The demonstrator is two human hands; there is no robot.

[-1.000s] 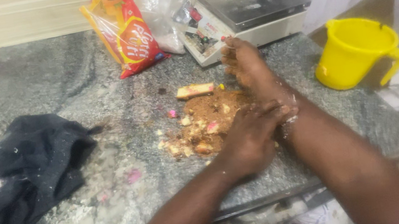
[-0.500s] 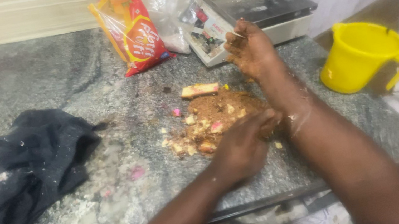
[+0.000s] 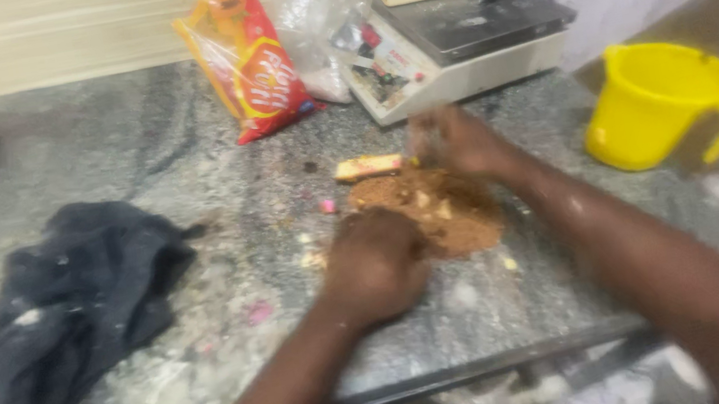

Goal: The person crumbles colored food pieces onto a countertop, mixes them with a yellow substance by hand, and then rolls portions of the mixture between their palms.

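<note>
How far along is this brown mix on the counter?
Done: the brown crumbly pile is gathered into one heap on the stone counter. In hand: the left hand presses its near edge, and the right hand works its far side. Left: pale lumps show in the heap, a pale bar lies whole beside it, and pink bits are scattered.
</note>
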